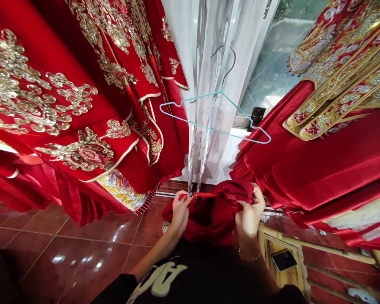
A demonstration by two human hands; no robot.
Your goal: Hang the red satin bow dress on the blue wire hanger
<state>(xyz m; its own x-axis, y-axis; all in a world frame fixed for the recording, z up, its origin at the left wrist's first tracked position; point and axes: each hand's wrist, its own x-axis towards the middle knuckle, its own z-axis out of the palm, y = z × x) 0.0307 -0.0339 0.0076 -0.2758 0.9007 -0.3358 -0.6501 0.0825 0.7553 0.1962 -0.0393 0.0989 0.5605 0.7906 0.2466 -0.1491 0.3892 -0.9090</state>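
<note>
A dark red garment [205, 221] is stretched between my two hands low in front of my body, its top opening facing up. My left hand [180, 211] pinches the left end of its upper edge. My right hand [251, 211] is closed around the bunched cloth at the right end. A narrow bright red strip [205, 195] runs along the far edge between them. Above and beyond the garment hangs an unloaded light blue wire hanger [213, 128], apart from both hands. The garment's lower part is hidden by its own folds and my body.
Red robes with gold sequin embroidery [79, 152] hang close on the left. More embroidered red clothing [304, 169] hangs on the right. A wooden chair [285, 236] bearing a phone [284, 259] stands at lower right. White curtains [215, 50] and a window [278, 55] lie behind.
</note>
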